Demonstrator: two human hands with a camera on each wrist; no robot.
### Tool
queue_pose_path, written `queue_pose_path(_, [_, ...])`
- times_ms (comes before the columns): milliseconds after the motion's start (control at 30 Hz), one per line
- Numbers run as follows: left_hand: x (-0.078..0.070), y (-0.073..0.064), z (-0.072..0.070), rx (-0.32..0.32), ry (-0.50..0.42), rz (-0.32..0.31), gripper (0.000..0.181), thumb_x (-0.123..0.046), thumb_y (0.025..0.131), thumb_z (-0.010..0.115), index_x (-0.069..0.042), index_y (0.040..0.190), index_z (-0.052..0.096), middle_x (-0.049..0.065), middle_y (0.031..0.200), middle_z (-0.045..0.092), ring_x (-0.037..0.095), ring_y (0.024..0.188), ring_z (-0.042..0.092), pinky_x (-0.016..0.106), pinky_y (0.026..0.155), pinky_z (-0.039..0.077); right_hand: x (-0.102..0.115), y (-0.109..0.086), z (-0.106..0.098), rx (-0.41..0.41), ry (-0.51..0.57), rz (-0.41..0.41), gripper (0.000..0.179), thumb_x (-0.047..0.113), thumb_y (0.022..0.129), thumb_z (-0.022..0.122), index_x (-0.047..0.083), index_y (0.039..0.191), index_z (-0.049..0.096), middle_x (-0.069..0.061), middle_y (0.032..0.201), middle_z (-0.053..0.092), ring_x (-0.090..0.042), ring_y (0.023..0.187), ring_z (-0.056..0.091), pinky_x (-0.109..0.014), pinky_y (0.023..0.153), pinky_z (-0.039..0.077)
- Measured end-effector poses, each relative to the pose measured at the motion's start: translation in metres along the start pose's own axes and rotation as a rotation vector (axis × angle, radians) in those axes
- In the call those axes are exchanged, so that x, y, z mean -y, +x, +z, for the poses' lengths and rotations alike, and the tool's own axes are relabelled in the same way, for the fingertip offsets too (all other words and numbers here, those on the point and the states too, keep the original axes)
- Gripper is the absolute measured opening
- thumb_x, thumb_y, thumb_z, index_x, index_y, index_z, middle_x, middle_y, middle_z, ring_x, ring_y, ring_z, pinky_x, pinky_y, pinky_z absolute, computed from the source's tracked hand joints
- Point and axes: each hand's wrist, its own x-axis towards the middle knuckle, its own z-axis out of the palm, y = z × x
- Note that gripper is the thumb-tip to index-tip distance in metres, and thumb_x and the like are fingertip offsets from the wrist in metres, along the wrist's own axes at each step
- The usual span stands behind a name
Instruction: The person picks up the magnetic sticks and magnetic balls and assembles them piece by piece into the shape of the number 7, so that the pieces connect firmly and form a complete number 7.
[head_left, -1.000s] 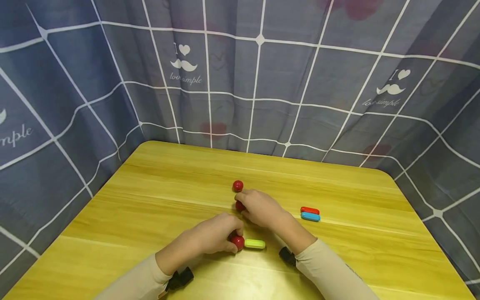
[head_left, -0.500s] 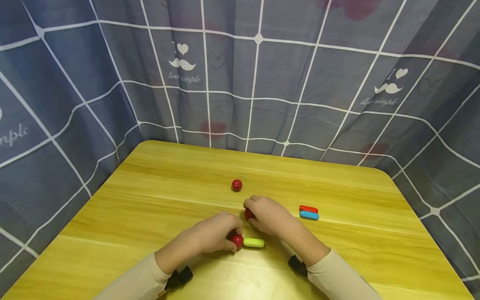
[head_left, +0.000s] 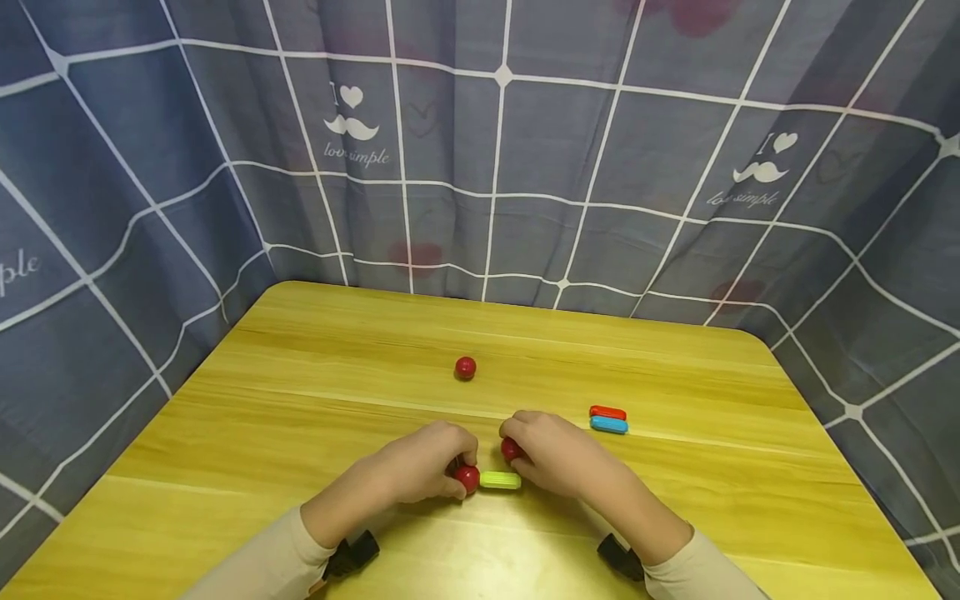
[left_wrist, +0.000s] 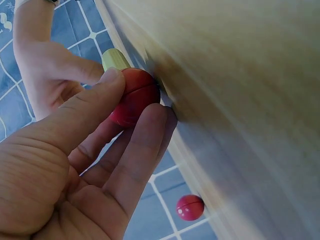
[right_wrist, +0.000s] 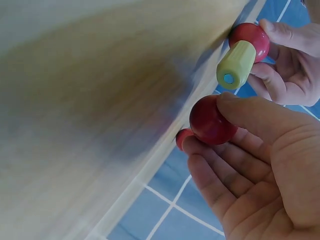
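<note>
My left hand (head_left: 423,462) pinches a red ball (left_wrist: 136,96) between thumb and fingers, low over the table. A short yellow-green ribbed rod (head_left: 500,480) extends to the right from that ball, touching it; its free end shows a small blue spot in the right wrist view. Just right and slightly beyond the rod, my right hand (head_left: 555,454) pinches a second red ball (right_wrist: 212,120). That ball is apart from the rod's end. Farther back on the table lies a third red ball (head_left: 466,368), which neither hand touches.
To the right of my right hand, a red rod (head_left: 608,412) and a blue rod (head_left: 609,425) lie side by side on the wooden table (head_left: 337,350). A checked grey-blue curtain (head_left: 450,150) hangs around the table's far and side edges.
My right hand has drawn its ball away from the back ball, toward me and rightward, to near the rod's free end. The left hand stays about in place, holding its ball.
</note>
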Motion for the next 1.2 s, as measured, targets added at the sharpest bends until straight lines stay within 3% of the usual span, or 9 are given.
queue_pose_path(300, [0.000,0.000,0.001,-0.002,0.010,0.001,0.025,-0.014,0.075,0.085,-0.014,0.079,0.061,-0.010,0.077,0.057,0.008,0.072,0.055,0.021,0.066,0.046,0.001,-0.018,0.000,0.015,-0.040,0.010,0.018,0.015,0.084,0.076,0.012,0.096,0.062,0.008,0.082,0.052,-0.007,0.070,0.047,-0.022,0.063,0.044])
queue_pose_path(1200, [-0.001,0.001,0.001,0.002,0.005,-0.011,0.024,-0.013,0.076,0.084,-0.013,0.078,0.060,-0.008,0.075,0.056,0.009,0.070,0.051,0.022,0.064,0.044,0.006,-0.049,-0.001,0.017,0.035,0.022,0.019,0.013,0.084,0.075,0.014,0.087,0.057,0.011,0.076,0.045,-0.005,0.065,0.044,-0.019,0.058,0.041])
